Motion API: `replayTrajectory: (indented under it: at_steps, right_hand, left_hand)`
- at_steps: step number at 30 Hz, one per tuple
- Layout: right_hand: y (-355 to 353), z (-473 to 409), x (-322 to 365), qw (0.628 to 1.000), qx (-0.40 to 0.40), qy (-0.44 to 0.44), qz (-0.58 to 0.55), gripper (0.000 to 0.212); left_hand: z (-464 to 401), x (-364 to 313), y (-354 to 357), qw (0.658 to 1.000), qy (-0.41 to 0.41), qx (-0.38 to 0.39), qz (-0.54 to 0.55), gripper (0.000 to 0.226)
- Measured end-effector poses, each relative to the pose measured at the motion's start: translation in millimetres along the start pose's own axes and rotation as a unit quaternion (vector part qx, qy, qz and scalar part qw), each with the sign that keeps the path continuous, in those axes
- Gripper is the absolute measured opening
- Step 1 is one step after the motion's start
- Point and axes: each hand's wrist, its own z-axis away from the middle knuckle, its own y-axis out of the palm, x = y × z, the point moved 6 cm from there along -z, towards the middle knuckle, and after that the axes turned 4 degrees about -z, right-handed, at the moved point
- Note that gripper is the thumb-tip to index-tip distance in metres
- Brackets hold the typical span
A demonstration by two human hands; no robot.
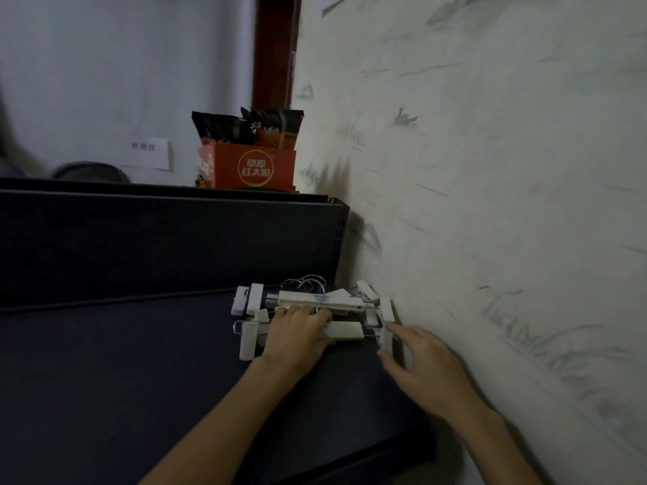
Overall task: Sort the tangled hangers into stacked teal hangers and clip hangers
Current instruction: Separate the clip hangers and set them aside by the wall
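A dim view looking down at a dark blue worktop (122,362) that runs along a pale patterned wall (490,169) filling the right half of the frame. Just below the centre of the frame, close against the wall, lies a pile of white clip hangers (320,302), their metal wire hooks looping up at the back. At least three white bars can be counted, with about six or seven white clips at their ends (the pile overlaps, so an exact count is not possible). No teal hangers are in sight.

The left hand (297,336) rests on the middle of the pile, its fingers (304,311) curled over a white bar and holding it. The right hand (425,362), lower right of the pile, has its fingers spread and relaxed, the fingertips touching a clip at the wall end and gripping nothing.

These hangers look light and stiff, plastic bars on thin wire, and the hooks and clips seem likely to snag one another. The bar's middle looks the safest place to hold; a clip may slide.

At upper centre, an orange box (266,169) of snack packets sits on a dark ledge.
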Motion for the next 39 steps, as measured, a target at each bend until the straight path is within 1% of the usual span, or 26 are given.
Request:
replayTrajectory:
  at_steps: [8,10,12,15,20,22,24,27,30,34,39]
  right_hand:
    - [7,-11,8,0.999,0.014,-0.038,0.002,0.055]
    - [13,-16,19,0.998,0.024,-0.061,-0.002,0.054]
    - [19,-21,37,0.995,0.023,-0.093,-0.014,0.053]
    - [31,-26,75,0.989,0.018,-0.146,-0.033,0.054]
    - [65,-21,143,0.975,0.057,-0.210,-0.049,0.056]
    - [72,-16,163,0.971,0.065,-0.224,-0.057,0.056]
    - [76,-11,183,0.966,0.070,-0.241,-0.058,0.056]
    - [80,0,219,0.958,0.072,-0.272,-0.057,0.057]
    - [88,16,260,0.951,0.081,-0.295,-0.056,0.057]
    - [106,54,324,0.936,0.101,-0.330,-0.068,0.056]
    - [132,121,407,0.914,0.130,-0.371,-0.099,0.057]
  left_hand:
    - [22,0,-16,0.998,-0.012,-0.030,-0.046,0.047]
    - [41,8,-27,0.997,-0.025,-0.061,-0.048,0.048]
    - [65,17,-37,0.994,-0.045,-0.082,-0.062,0.047]
    - [105,33,-40,0.987,-0.082,-0.092,-0.100,0.047]
    - [151,62,-52,0.973,-0.158,-0.108,-0.125,0.059]
    - [168,72,-63,0.965,-0.184,-0.121,-0.140,0.059]
    - [192,86,-72,0.957,-0.211,-0.127,-0.151,0.054]
    - [238,117,-88,0.940,-0.265,-0.124,-0.173,0.049]
    - [291,144,-104,0.922,-0.314,-0.122,-0.193,0.049]
    - [368,169,-123,0.891,-0.384,-0.132,-0.204,0.046]
    - [466,195,-151,0.853,-0.460,-0.160,-0.188,0.047]
